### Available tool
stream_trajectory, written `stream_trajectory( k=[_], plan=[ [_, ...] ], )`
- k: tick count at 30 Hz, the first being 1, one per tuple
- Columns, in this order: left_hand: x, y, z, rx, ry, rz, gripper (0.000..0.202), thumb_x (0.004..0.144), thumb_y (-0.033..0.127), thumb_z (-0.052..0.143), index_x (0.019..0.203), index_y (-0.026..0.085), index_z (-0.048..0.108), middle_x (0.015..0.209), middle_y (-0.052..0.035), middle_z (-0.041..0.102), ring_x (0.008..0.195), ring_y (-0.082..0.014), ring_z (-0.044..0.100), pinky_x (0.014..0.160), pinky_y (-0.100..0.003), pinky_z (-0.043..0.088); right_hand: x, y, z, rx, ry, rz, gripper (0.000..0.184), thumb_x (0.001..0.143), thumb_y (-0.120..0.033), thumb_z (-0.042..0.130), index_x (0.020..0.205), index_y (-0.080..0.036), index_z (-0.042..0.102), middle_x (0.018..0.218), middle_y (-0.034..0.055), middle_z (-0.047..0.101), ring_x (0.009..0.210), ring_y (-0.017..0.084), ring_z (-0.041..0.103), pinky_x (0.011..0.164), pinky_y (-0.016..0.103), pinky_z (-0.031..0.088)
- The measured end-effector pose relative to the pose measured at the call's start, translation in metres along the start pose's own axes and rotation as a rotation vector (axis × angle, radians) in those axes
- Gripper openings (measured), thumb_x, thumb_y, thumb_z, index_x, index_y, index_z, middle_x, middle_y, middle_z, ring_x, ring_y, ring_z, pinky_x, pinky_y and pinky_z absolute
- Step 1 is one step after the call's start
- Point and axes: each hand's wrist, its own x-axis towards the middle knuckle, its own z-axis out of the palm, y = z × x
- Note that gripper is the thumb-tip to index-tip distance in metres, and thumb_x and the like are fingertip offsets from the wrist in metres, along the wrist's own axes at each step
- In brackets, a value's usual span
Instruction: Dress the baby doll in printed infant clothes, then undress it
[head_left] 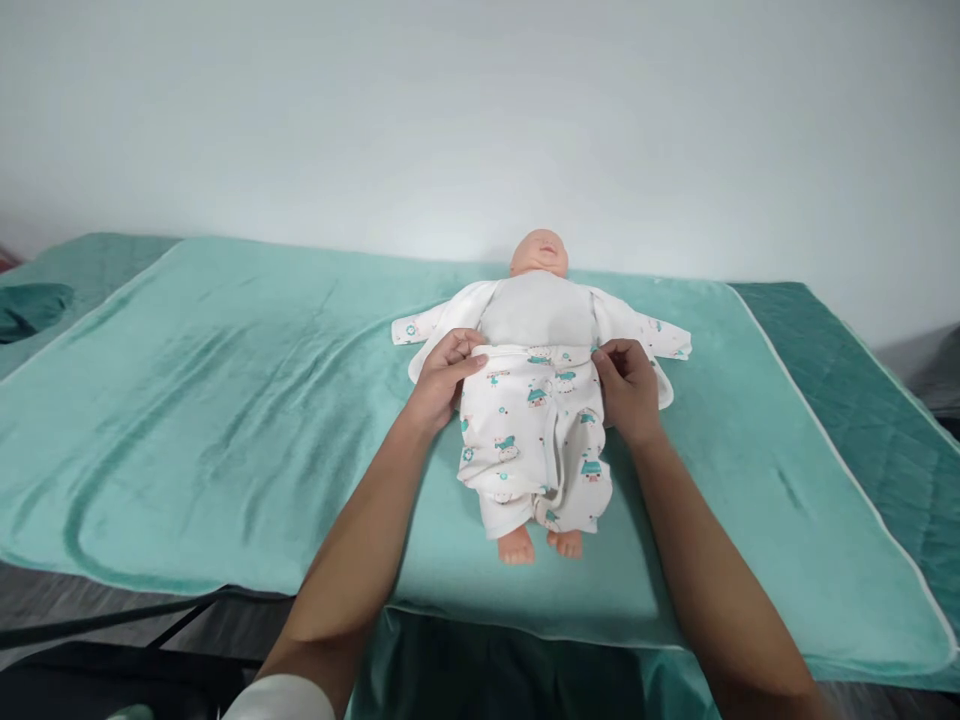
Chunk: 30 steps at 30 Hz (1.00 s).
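A baby doll (pixel 538 252) lies on its back, head toward the wall and bare feet toward me. White printed baby pants (pixel 517 420) cover its legs and reach up to the waist. Beneath the torso a white baby shirt (pixel 465 308) is spread, its sleeves stretched out to both sides. My left hand (pixel 448 375) pinches the pants' waistband at the left edge. At the waistband's right edge, my right hand (pixel 626 385) grips the cloth between thumb and fingers. The doll's arms are hidden.
A light green cover (pixel 262 420) lies over the bed, with wrinkles on the left. Darker green quilted bedding (pixel 847 390) shows at the right side. A white wall (pixel 480 120) stands right behind. At lower left, a dark bar (pixel 112 615) runs beside the bed's front edge.
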Motion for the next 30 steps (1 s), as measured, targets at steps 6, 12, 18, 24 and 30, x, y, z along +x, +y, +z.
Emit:
stream_trajectory(
  k=[6, 12, 18, 24, 30],
  plan=[
    [0.007, -0.011, -0.001, 0.293, 0.083, 0.121, 0.034, 0.078, 0.037, 0.073, 0.106, 0.022, 0.063, 0.082, 0.0022, 0.056, 0.073, -0.0118, 0.050, 0.069, -0.023, 0.040, -0.003, 0.010, -0.004, 0.008, -0.160, 0.065, 0.029, 0.088, -0.051, 0.064, 0.090, -0.023, 0.057, 0.073, -0.0032, 0.051, 0.067, 0.014, 0.046, 0.061, 0.026, 0.039],
    [0.005, -0.002, -0.011, 0.199, -0.054, -0.094, 0.021, 0.077, 0.033, 0.072, 0.091, 0.020, 0.065, 0.074, 0.0029, 0.052, 0.063, -0.0096, 0.046, 0.057, -0.021, 0.035, -0.009, 0.012, -0.021, 0.080, -0.356, 0.129, 0.031, 0.086, -0.049, 0.066, 0.100, -0.023, 0.057, 0.085, -0.0021, 0.058, 0.072, 0.013, 0.052, 0.062, 0.025, 0.042],
    [0.011, 0.006, -0.029, 0.177, -0.278, -0.231, 0.025, 0.070, 0.027, 0.073, 0.090, 0.016, 0.063, 0.079, 0.0009, 0.055, 0.070, -0.0094, 0.049, 0.060, -0.019, 0.037, -0.013, 0.015, -0.023, 0.096, -0.505, 0.178, 0.027, 0.082, -0.036, 0.071, 0.101, -0.023, 0.057, 0.086, -0.0025, 0.063, 0.075, 0.015, 0.056, 0.067, 0.028, 0.049],
    [0.010, 0.005, -0.038, 0.242, -0.404, -0.211, 0.027, 0.068, 0.024, 0.075, 0.088, 0.015, 0.059, 0.084, 0.0006, 0.055, 0.075, -0.0097, 0.050, 0.065, -0.020, 0.037, -0.014, 0.011, -0.018, 0.107, -0.414, 0.233, 0.024, 0.083, -0.038, 0.067, 0.099, -0.022, 0.059, 0.089, -0.0005, 0.067, 0.074, 0.015, 0.058, 0.063, 0.027, 0.047],
    [0.014, -0.008, -0.031, 0.301, -0.283, -0.070, 0.021, 0.076, 0.027, 0.069, 0.083, 0.019, 0.051, 0.078, 0.0034, 0.048, 0.068, -0.0094, 0.042, 0.060, -0.022, 0.033, -0.013, 0.013, -0.015, -0.071, -0.285, 0.182, 0.021, 0.077, -0.032, 0.067, 0.095, -0.022, 0.062, 0.078, -0.0016, 0.065, 0.068, 0.016, 0.054, 0.059, 0.027, 0.043]
  ],
)
